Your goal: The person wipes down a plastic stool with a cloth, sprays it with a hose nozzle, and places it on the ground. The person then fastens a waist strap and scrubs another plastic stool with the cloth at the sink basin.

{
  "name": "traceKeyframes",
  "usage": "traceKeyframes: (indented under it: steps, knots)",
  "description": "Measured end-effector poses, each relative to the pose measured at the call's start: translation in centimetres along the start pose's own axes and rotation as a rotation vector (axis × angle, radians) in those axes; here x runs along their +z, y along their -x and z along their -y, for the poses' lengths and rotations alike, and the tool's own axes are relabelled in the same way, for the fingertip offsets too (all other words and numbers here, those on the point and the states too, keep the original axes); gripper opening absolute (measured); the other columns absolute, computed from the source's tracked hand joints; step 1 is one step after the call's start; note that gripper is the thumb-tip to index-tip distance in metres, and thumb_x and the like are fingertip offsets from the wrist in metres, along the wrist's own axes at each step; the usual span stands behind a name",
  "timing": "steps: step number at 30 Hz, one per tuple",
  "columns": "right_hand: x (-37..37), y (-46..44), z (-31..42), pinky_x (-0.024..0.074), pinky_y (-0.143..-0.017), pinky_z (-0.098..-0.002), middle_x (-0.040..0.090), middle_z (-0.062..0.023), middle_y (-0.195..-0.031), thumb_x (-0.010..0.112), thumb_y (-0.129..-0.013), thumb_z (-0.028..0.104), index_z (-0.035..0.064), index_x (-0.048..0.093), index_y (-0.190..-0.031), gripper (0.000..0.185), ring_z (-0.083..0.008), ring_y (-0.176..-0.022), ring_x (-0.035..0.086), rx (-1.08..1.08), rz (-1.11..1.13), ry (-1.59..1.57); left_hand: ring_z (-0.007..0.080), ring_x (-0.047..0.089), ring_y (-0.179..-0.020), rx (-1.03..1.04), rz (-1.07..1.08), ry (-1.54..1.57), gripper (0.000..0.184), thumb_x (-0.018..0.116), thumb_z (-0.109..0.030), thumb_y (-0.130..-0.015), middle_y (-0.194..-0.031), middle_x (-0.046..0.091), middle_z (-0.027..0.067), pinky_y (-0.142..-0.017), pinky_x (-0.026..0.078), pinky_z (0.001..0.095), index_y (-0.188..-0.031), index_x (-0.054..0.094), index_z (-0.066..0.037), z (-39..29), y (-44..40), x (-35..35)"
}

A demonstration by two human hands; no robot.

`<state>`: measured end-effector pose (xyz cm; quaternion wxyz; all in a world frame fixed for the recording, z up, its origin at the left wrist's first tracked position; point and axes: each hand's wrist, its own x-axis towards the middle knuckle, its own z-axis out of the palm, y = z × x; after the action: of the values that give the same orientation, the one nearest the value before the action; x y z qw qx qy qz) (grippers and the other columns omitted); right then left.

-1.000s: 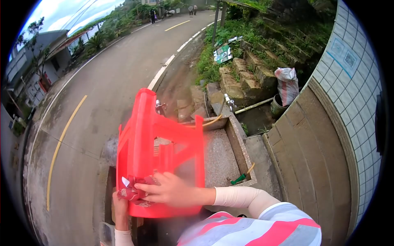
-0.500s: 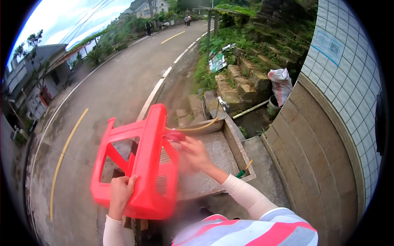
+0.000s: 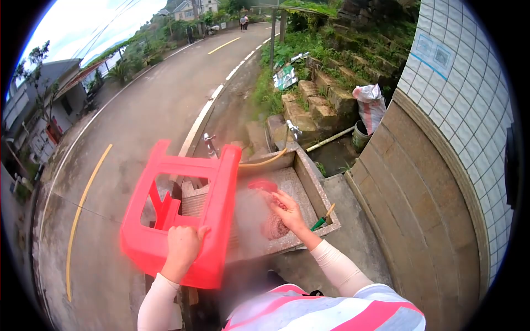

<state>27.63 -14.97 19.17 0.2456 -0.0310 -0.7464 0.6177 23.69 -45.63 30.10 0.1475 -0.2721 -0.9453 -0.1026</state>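
Note:
My left hand (image 3: 185, 245) grips the lower edge of a red plastic stool (image 3: 218, 220), its fingers closed round the frame. The stool is tipped on its side, with large openings in its sides. My right hand (image 3: 287, 209) is apart from the stool, over the speckled stone sink (image 3: 314, 182). Its fingers are closed on a small rounded red object (image 3: 263, 186), partly hidden and too blurred to name. Below that hand is a blurred pinkish patch. A ribbed washboard surface (image 3: 194, 203) shows through the stool's opening.
Two taps (image 3: 293, 131) stand behind the sink, with a yellow hose (image 3: 265, 161) along its back. A green-handled tool (image 3: 318, 223) lies in the sink's right corner. Stone steps, a bucket (image 3: 361, 135) with a sack (image 3: 371, 105), and a tiled wall are to the right; a road runs left.
My right hand has moved right and down, away from the stool, with the red object. The stool has turned slightly and shifted a little in my left hand. The view has shifted slightly.

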Motion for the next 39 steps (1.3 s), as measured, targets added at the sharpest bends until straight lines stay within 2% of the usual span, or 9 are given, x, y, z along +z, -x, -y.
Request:
traceKeyframes:
  steps: [7,13,19,21,24,27,29,31,39]
  knots:
    - [0.3,-0.7,0.8,0.0333,-0.106,-0.0313,0.048,-0.0153,-0.14,0.065,-0.088,0.009,0.0001,0.059,-0.126,0.039,-0.0215,-0.13,0.043,0.059,-0.009,-0.071,0.0365,0.059,-0.049,-0.046,0.014,-0.009,0.057,0.065,-0.047,-0.084,-0.051,0.056,0.0196,-0.049,0.046,0.0461,-0.05,0.061,-0.002,-2.0,0.3,5.4]
    - [-0.5,-1.7,-0.2,0.046,-0.094,-0.0306,0.055,-0.0163,-0.131,0.068,-0.086,0.01,-0.0032,0.06,-0.121,0.038,-0.0212,-0.114,0.057,-0.041,-0.01,-0.011,0.0374,0.058,-0.048,-0.254,0.007,0.053,0.055,0.062,-0.047,-0.087,-0.052,0.056,0.0192,-0.044,0.044,0.0445,-0.052,0.061,-0.006,-1.3,3.4,9.3]
    - [0.0,-2.7,0.8,0.0397,-0.099,-0.029,0.05,-0.0118,-0.137,0.065,-0.088,0.008,0.0013,0.059,-0.125,0.038,-0.0204,-0.119,0.05,0.004,0.141,-0.027,0.0375,0.052,-0.044,-0.211,-0.146,0.161,0.055,0.066,-0.042,-0.086,-0.05,0.05,0.0195,-0.04,0.037,0.0454,-0.047,0.055,-0.005,-1.4,3.9,13.3]
    - [0.4,-3.1,1.7,0.0415,-0.097,-0.03,0.051,-0.0132,-0.136,0.067,-0.085,0.007,0.004,0.061,-0.124,0.041,-0.0233,-0.114,0.052,-0.211,0.161,0.329,0.0323,0.056,-0.057,-0.268,-0.024,0.125,0.039,0.065,-0.032,-0.087,-0.059,0.057,0.0132,-0.056,0.041,0.0427,-0.058,0.06,-0.006,-1.5,3.8,12.2]
    - [3.7,-1.5,5.8,0.0427,-0.088,-0.0402,0.054,-0.009,-0.134,0.068,-0.074,0.01,0.0112,0.067,-0.115,0.041,-0.0289,-0.1,0.051,-0.349,0.339,0.248,0.0275,0.055,-0.081,-0.256,-0.008,0.124,0.011,0.062,-0.018,-0.085,-0.082,0.062,0.0085,-0.078,0.037,0.042,-0.083,0.063,-0.008,-2.7,5.0,11.6]
    - [8.8,1.5,4.9,0.043,-0.08,-0.0383,0.057,-0.0019,-0.129,0.064,-0.072,0.012,0.0181,0.07,-0.107,0.036,-0.0265,-0.097,0.051,-0.668,0.491,0.291,0.032,0.058,-0.095,-0.288,-0.314,0.22,0.027,0.063,-0.013,-0.083,-0.095,0.065,0.0119,-0.089,0.039,0.0462,-0.109,0.061,-0.006,-5.7,4.4,11.7]
    - [11.1,1.2,2.2,0.0429,-0.078,-0.0376,0.058,-0.0004,-0.125,0.062,-0.074,0.013,0.0187,0.07,-0.104,0.032,-0.0261,-0.095,0.052,-0.687,0.522,0.362,0.0338,0.058,-0.1,-0.528,-0.195,0.663,0.027,0.061,-0.013,-0.084,-0.1,0.065,0.0144,-0.092,0.038,0.047,-0.109,0.061,-0.003,-5.3,5.2,12.8]
    - [11.8,-1.2,0.9,0.0424,-0.075,-0.0364,0.059,0.0013,-0.117,0.06,-0.075,0.015,0.0193,0.07,-0.1,0.027,-0.0251,-0.093,0.052,-0.728,0.494,0.402,0.0325,0.057,-0.092,-0.263,-0.157,0.105,0.016,0.058,-0.013,-0.086,-0.092,0.064,0.0142,-0.089,0.038,0.0454,-0.097,0.062,-0.001,-4.3,5.1,12.6]
    - [12.0,-18.1,-6.5,0.0416,-0.075,-0.0387,0.061,0.0032,-0.112,0.059,-0.077,0.013,0.0202,0.069,-0.099,0.025,-0.0259,-0.09,0.05,-0.652,0.256,0.638,0.0311,0.053,-0.079,-0.349,-0.053,0.134,0.013,0.055,-0.012,-0.087,-0.076,0.058,0.0138,-0.087,0.037,0.0437,-0.078,0.056,-0.002,-4.9,5.0,11.6]
